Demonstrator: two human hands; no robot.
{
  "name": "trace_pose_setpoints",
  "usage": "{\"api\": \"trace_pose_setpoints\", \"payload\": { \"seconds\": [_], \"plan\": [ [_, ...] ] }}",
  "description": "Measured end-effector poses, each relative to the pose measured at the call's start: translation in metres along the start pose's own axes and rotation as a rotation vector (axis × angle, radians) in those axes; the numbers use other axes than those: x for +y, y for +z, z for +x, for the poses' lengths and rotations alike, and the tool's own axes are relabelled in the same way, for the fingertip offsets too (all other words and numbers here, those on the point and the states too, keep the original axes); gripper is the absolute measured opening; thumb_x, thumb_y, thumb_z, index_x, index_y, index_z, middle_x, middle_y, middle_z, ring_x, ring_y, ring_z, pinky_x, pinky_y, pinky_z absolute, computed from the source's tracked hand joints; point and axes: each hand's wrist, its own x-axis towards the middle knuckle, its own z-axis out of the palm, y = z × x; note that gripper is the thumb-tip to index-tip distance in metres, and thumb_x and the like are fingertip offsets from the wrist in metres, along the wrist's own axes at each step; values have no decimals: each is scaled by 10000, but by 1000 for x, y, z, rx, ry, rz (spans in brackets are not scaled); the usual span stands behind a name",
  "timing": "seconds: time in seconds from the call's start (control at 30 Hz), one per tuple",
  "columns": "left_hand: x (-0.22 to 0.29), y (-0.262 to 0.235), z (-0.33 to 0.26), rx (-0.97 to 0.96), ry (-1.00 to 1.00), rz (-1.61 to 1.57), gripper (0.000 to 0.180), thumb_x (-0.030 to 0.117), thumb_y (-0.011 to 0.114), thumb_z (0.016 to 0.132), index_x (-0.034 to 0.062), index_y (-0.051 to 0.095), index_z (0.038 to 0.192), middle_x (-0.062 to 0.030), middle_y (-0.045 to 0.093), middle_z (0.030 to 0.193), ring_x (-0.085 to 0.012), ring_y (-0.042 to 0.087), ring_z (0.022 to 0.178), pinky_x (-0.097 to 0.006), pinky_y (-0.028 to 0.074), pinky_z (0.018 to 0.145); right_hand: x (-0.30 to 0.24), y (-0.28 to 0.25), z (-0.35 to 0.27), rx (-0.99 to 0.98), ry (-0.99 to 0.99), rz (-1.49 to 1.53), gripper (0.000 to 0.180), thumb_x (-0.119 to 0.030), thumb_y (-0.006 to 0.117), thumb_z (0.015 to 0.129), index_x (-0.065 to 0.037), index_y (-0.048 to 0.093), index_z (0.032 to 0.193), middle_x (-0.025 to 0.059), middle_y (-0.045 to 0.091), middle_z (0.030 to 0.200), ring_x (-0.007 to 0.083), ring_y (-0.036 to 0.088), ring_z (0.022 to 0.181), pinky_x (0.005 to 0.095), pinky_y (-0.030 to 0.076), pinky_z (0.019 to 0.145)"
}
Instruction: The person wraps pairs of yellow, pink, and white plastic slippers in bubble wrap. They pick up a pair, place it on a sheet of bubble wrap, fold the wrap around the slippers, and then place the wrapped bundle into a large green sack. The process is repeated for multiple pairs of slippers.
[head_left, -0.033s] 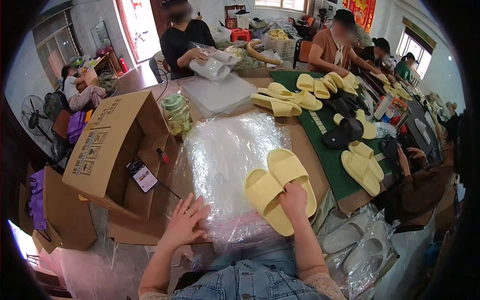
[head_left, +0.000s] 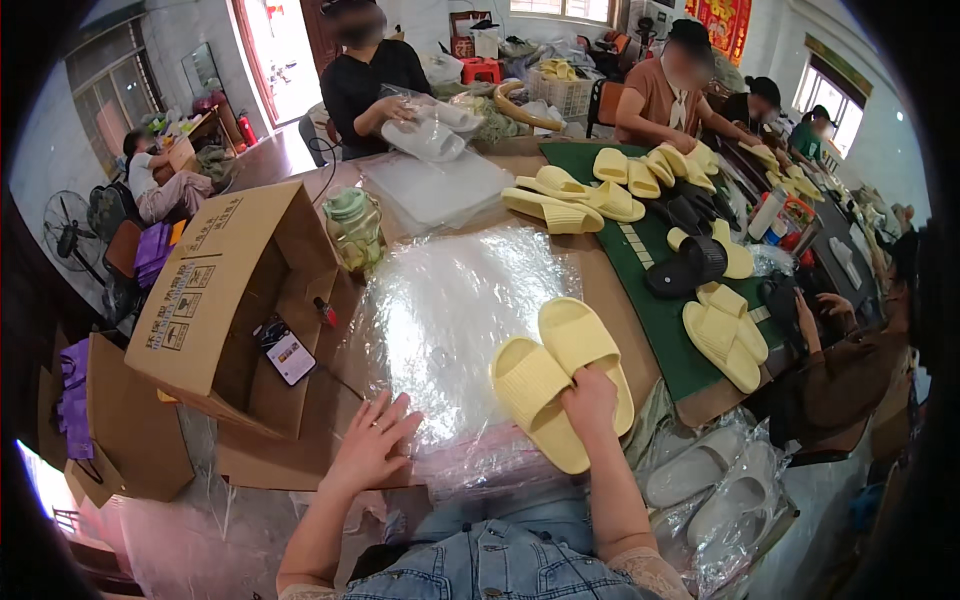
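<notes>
Right hand (head_left: 590, 400) pressed down on a pair of yellow slippers (head_left: 560, 372), fingers together and curled over the near heels where the two slippers meet, gripping them side by side. Slippers lying on the near right part of a stack of clear plastic bags (head_left: 450, 300), toes pointing far and slightly left. Left hand (head_left: 372, 445) flat on the near left edge of the same stack, fingers spread apart, holding nothing. Stack spread over the brown table (head_left: 610, 300) in the middle of the scene. To the left, an open cardboard box (head_left: 230, 290) tipped on its side, with a phone (head_left: 288, 352) lying at its mouth and a red-tipped pen (head_left: 326, 312) just beside it. Farther off, a green glass jar (head_left: 352, 230) near the far left corner of the stack. On the right, a green mat (head_left: 660, 310) carrying more yellow slippers (head_left: 725, 335) and a black slipper (head_left: 690, 265). Near right, below the table edge, grey slippers in plastic bags (head_left: 720, 490). At the far side, a person in black (head_left: 370, 75) holding a bagged pair, and other people seated along the right.
</notes>
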Motion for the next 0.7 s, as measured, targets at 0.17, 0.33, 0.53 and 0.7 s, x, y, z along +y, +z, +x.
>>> {"api": "trace_pose_setpoints", "payload": {
  "seconds": [0.17,0.33,0.53,0.7],
  "plan": [
    [-28,44,-11,-7,86,-101,408,183,684,839,172,663,1247,-96,565,1390,-318,497,1302,-393,441,1053,28,-8,-21,114,62,109,114,-49,648,676,10,642,773,202,619,795,416,605,745,504,476,673],
    [-17,10,15,-16,-78,-408,288,227,577,951,135,676,1206,-89,634,1279,-326,604,1128,-395,492,959,36,-17,-42,78,135,116,108,-47,629,676,3,632,773,204,604,763,421,594,727,509,459,654],
    [23,-27,96,-18,-298,-714,313,230,496,1005,4,663,1141,-194,650,1134,-359,623,1046,-402,482,928,32,-11,-54,41,158,83,135,-69,633,681,-4,647,798,211,612,769,431,595,736,509,462,661],
    [69,10,169,165,-85,-453,316,238,483,997,-6,623,1139,-206,630,1134,-369,624,990,-417,493,884,29,-17,-60,73,182,114,149,-108,667,675,7,604,745,204,607,790,423,595,738,510,465,656]
  ]
}}
